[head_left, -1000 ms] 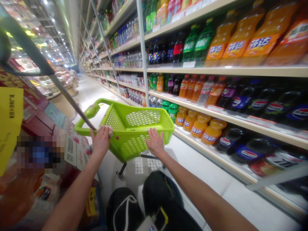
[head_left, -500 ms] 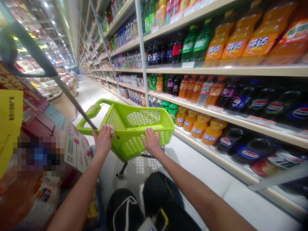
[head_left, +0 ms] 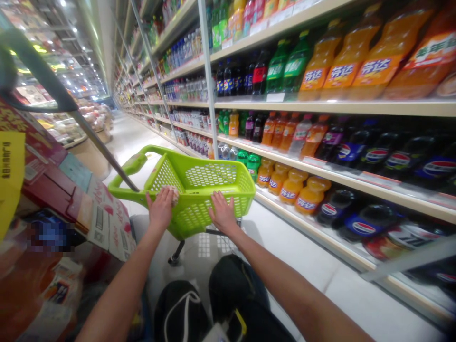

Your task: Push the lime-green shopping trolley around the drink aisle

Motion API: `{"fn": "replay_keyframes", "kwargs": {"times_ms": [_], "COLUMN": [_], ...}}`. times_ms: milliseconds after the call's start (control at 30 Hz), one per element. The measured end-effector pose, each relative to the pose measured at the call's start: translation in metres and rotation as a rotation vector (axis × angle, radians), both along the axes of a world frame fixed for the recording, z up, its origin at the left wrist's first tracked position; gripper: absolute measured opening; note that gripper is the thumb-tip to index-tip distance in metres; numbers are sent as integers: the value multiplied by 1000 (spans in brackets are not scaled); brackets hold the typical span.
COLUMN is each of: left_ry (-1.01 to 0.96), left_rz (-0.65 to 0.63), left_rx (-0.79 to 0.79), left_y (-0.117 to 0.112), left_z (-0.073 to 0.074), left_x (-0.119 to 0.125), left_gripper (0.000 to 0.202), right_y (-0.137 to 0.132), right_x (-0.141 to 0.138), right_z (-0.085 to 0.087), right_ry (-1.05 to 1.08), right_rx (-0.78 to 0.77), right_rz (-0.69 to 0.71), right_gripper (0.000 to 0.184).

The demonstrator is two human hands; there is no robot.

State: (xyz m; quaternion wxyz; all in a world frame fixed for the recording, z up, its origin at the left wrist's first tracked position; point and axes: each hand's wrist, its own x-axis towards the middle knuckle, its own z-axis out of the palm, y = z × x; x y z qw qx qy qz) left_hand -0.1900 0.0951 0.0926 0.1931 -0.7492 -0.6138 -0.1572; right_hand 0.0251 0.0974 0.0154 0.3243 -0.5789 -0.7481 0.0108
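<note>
A lime-green plastic shopping basket on wheels (head_left: pixel 199 178) stands in the aisle in front of me. My left hand (head_left: pixel 160 209) is closed over a pale crumpled cloth or tissue (head_left: pixel 174 194), pressing it on the basket's near rim. My right hand (head_left: pixel 221 212) lies flat with fingers stretched against the basket's near wall. A grey pull rod (head_left: pixel 99 147) rises from the basket's left side toward the upper left. The basket looks empty inside.
Long shelves of drink bottles (head_left: pixel 320 142) run along the right: orange, green and dark cola bottles. Red cartons and boxes (head_left: pixel 71 199) are stacked at the left. The white floor aisle (head_left: pixel 131 133) stretches ahead. My dark trousers (head_left: pixel 231 294) show below.
My left hand with the cloth has slid right along the near rim, toward my right hand. The basket has stayed roughly in place.
</note>
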Motion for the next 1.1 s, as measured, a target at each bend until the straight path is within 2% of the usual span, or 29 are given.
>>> {"fn": "replay_keyframes", "kwargs": {"times_ms": [100,167,233,400,500,600,733,833,900,1100], "left_ry": [-21,-34,-35,13,28,29,19,28,31,68], "left_rz": [85,111,86,-77,-124,-89,56,95,74,-78], "left_rx": [69,90,69,-67,-84,-48,42,43,18,-98], "left_y": [-3,-3,-1,6,6,4,-1,-2,-1,5], "left_z": [10,11,7,-14,-19,-13,6,13,9,-17], "left_x": [-21,-22,-12,35,44,25,-15,-22,-12,45], "left_gripper": [45,45,44,41,42,42,44,43,43,42], "right_y": [-1,-2,-3,-7,-8,-9,-10,-9,-8,-7], "right_x": [-3,-5,-6,-4,-2,-1,-3,-6,-6,-4], "right_z": [-3,-4,-3,0,1,1,-2,-5,-6,-4], "right_ry": [6,10,13,7,-2,4,32,45,48,32], "right_rx": [-1,2,5,-1,-11,-7,10,16,15,-10], "right_rz": [-16,-12,-4,-4,8,20,6,-2,-2,4], "right_gripper": [45,45,45,46,46,47,47,48,49,49]}}
